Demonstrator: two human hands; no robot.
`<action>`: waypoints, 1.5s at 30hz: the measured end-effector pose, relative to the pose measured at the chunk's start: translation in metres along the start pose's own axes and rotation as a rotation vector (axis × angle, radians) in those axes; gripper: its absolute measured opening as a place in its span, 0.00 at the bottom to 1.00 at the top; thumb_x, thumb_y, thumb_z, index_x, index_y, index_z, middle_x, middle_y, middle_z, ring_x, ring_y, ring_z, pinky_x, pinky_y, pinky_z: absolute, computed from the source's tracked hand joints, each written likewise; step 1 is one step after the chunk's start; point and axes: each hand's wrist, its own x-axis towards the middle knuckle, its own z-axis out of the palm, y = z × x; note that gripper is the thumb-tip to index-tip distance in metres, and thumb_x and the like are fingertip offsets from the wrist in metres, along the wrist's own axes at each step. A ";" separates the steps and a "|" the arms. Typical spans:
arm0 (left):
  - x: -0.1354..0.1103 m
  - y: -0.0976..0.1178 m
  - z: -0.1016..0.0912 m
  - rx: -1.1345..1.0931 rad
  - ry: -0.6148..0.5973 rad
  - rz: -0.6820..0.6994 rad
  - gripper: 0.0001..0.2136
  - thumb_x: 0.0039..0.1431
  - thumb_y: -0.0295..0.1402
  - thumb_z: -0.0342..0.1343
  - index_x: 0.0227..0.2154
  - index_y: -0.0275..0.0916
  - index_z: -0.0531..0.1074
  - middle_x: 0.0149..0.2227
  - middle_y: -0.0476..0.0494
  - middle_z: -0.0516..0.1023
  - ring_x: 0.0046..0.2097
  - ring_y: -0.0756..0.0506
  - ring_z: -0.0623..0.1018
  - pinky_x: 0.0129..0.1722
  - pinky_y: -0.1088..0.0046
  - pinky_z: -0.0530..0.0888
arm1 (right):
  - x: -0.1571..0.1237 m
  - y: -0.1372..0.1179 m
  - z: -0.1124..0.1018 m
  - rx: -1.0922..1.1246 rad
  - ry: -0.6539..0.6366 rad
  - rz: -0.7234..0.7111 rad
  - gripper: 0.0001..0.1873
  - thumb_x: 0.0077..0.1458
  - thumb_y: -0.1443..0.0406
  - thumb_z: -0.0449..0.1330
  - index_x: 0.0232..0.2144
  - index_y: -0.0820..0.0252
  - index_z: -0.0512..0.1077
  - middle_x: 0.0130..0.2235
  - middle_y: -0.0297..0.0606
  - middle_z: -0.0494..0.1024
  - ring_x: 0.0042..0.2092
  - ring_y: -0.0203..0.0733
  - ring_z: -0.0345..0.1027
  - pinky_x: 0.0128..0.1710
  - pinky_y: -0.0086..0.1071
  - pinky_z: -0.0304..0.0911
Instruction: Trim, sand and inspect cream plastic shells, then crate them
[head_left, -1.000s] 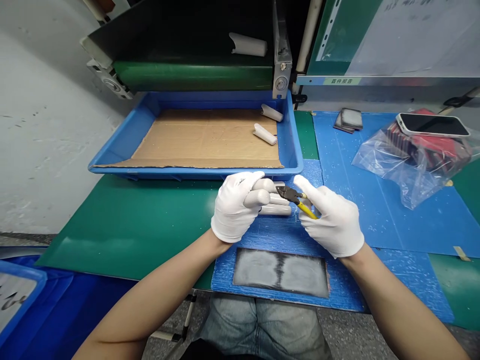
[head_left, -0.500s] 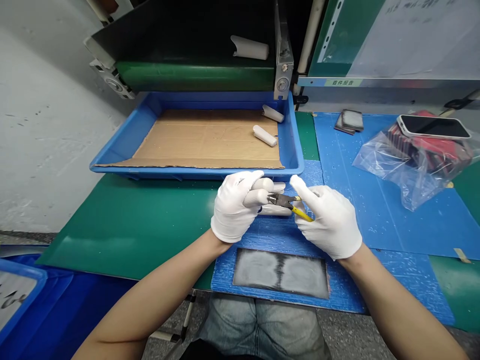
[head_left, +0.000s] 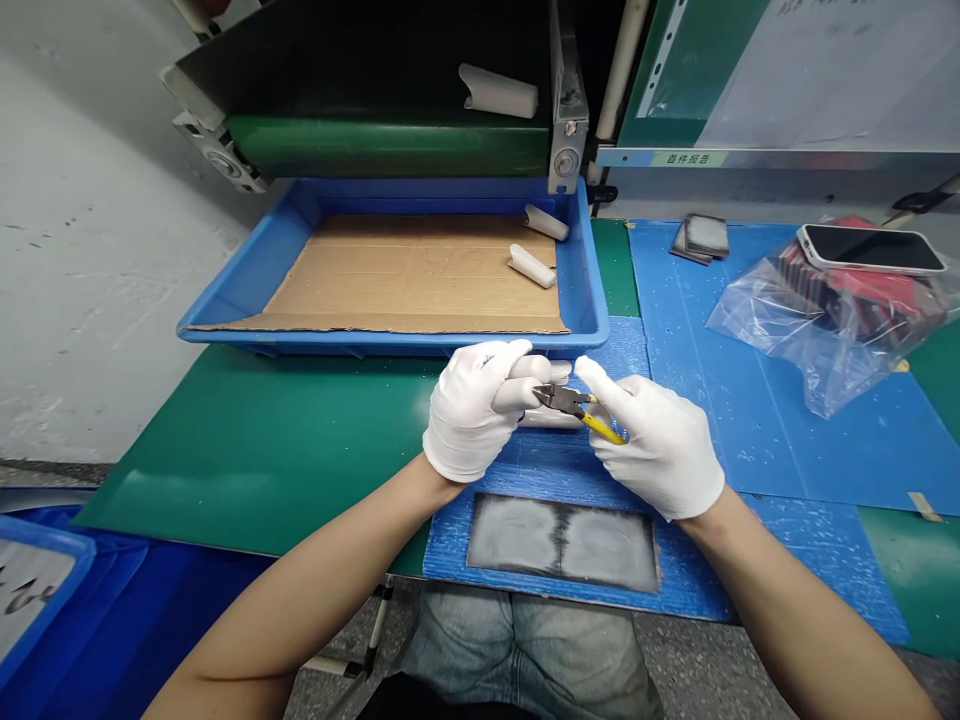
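Both my hands wear white gloves and meet over a blue ribbed mat (head_left: 675,300). My left hand (head_left: 472,410) is closed around a pale beige plastic tube piece (head_left: 529,368). My right hand (head_left: 660,445) grips small cutters with yellow handles (head_left: 581,408); their dark jaws touch the end of the held piece. More beige pieces (head_left: 551,420) lie on the mat under and behind the cutters, partly hidden by my hands.
A blue tray (head_left: 240,285) lined with cardboard holds two beige pieces (head_left: 532,265). Another piece (head_left: 496,92) rests on the dark conveyor behind. A phone (head_left: 870,248) lies on a clear bag of red items at right. A grey pad (head_left: 562,528) sits near the table edge.
My right hand has brought the cutters leftward, from apart to jaws at the end of the piece in my left hand. The left hand has barely moved.
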 end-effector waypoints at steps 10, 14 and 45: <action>0.001 0.002 -0.002 -0.047 -0.048 -0.027 0.20 0.70 0.48 0.57 0.51 0.38 0.80 0.47 0.36 0.84 0.48 0.42 0.83 0.49 0.66 0.79 | 0.004 -0.005 0.010 0.387 0.151 0.405 0.23 0.63 0.63 0.61 0.60 0.52 0.78 0.42 0.35 0.84 0.37 0.39 0.77 0.41 0.34 0.76; 0.002 0.005 -0.010 -0.097 -0.098 0.051 0.17 0.69 0.41 0.61 0.55 0.40 0.78 0.47 0.37 0.84 0.47 0.41 0.83 0.46 0.65 0.79 | 0.007 -0.004 0.018 0.507 0.118 0.490 0.23 0.63 0.58 0.62 0.59 0.54 0.78 0.49 0.37 0.85 0.43 0.45 0.81 0.49 0.41 0.78; 0.013 0.000 0.022 0.039 -0.369 0.186 0.32 0.62 0.50 0.65 0.64 0.40 0.70 0.58 0.31 0.79 0.58 0.34 0.79 0.57 0.55 0.75 | 0.013 0.055 0.026 0.241 0.142 0.557 0.28 0.53 0.69 0.57 0.57 0.59 0.76 0.44 0.42 0.81 0.44 0.49 0.75 0.48 0.43 0.71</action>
